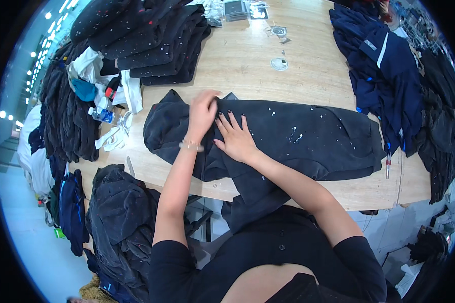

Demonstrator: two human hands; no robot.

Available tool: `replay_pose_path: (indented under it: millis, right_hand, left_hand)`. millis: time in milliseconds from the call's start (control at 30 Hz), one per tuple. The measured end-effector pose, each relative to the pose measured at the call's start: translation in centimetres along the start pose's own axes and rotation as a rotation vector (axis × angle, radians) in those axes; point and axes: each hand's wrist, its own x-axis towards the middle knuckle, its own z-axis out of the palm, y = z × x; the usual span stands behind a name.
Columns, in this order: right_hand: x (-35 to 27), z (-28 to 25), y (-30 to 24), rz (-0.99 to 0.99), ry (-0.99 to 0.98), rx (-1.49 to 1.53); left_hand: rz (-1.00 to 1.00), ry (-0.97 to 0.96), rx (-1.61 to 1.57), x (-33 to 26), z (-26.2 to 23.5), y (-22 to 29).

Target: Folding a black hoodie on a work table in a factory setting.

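Observation:
A black paint-speckled sweatshirt (pixel 298 139) lies across the wooden table in front of me, its ribbed hem to the right and a bunched, hood-like part to the left. One dark sleeve-like part hangs over the table's near edge toward my lap. My left hand (pixel 203 115), with a bracelet at the wrist, bends its fingers round the fabric at the far edge; the fingertips are partly hidden. Just right of it, my right hand (pixel 236 140) rests flat on the sweatshirt with its fingers spread.
Folded speckled black garments (pixel 162 55) are stacked at the far left. Beside them are a plastic bottle (pixel 102 115) and white cloths. More dark clothes (pixel 121 217) hang at the near left. Navy garments (pixel 389 76) lie along the right. Rolls of clear tape (pixel 279 63) sit farther back.

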Motion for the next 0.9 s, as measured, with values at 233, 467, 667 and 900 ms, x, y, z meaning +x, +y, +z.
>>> replay_pose_path:
  millis: [233, 467, 667, 900]
  right_hand:
    - [-1.5, -8.8, 4.6, 0.135, 0.134, 0.111]
    - [-7.4, -12.4, 11.9, 0.376, 0.219, -0.213]
    - [-14.7, -16.2, 18.3, 0.561, 0.059, -0.271]
    - [-18.0, -15.6, 19.4, 0.492, 0.368, -0.426]
  left_hand:
    - [0.031, -0.216, 0.4, -4.2, -1.3, -2.7]
    - [-0.056, -0.248, 0.377, -4.1, -0.9, -4.3]
    - [-0.13, -0.284, 0.354, -4.7, -2.1, -4.1]
    - [-0.194, -0.303, 0.171, -3.5, -1.7, -4.5]
